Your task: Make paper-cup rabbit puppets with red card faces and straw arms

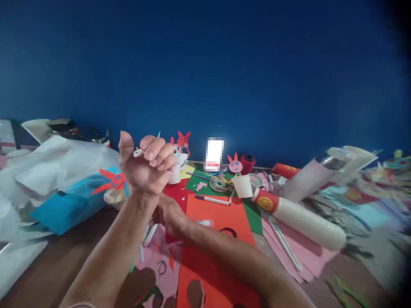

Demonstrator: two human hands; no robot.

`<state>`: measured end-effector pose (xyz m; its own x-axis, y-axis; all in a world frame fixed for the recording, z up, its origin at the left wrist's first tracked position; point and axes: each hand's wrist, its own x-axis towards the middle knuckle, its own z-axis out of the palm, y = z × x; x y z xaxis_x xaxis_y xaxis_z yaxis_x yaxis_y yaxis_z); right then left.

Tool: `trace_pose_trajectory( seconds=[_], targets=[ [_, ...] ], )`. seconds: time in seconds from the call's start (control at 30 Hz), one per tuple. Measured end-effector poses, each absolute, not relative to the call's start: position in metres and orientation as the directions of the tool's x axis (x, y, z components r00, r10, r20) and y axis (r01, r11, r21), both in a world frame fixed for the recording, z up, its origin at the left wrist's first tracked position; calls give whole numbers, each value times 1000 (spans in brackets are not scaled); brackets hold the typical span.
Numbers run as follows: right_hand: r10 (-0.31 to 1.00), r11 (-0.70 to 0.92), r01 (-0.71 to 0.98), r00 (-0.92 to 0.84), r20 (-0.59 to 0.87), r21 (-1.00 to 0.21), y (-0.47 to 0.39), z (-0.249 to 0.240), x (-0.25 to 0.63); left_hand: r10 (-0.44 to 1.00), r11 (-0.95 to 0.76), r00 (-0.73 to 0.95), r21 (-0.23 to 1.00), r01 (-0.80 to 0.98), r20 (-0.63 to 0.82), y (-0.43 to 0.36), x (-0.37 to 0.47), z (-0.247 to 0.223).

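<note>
My left hand (149,164) is raised with its palm toward me, fingers curled in and the thumb standing apart. A small white looped piece (138,152) sticks out at its curled index finger; its kind is unclear. My right hand (173,216) lies lower, crossing behind my left wrist, and its fingers are hidden. Left of my raised hand is a red paper cutout with a drawn face (114,181), at a pale cup (112,197). Just behind the hand stand a white paper cup (175,174) and a red paper figure (183,140).
Orange paper (208,252) carries a marker (213,200). Beyond it are a white cup (243,186) with a pink paper face (235,165) and a tape roll (220,184). A cup stack (308,222) lies right, near scissors (285,246). Plastic bags (58,171) fill the left.
</note>
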<state>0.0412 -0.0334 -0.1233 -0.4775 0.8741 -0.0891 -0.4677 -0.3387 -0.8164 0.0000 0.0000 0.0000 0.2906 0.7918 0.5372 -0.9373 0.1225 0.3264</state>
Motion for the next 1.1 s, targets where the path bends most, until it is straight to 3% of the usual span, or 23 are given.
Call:
trace_pose_trajectory(
  seconds=[0.23, 0.37, 0.47, 0.8, 0.97, 1.1],
  targets=[
    [869, -336, -416, -482, -108, -845, -41, -110, 53, 867, -162, 133, 523, -837, 481, -5, 28, 14],
    [812, -396, -329, -561, -159, -857, -44, -126, 65, 852, -287, 73, 579, -763, 518, -1, 32, 26],
    [825, -392, -372, -547, -143, -841, -45, -134, 82, 830, -368, 50, 613, -699, 555, 2, 24, 35],
    [931, -249, -351, -345, -122, -903, -43, -138, 142, 785, -299, 210, 653, -696, 583, -6, -25, 47],
    [965, -149, -290, -252, -75, -945, -52, -144, 158, 795, -354, 294, 799, -486, 531, -11, -35, 8],
    [971, -39, -228, -239, 17, -973, -58, -156, 160, 855, -398, 345, 916, -43, 387, -11, -51, -40]
  ],
)
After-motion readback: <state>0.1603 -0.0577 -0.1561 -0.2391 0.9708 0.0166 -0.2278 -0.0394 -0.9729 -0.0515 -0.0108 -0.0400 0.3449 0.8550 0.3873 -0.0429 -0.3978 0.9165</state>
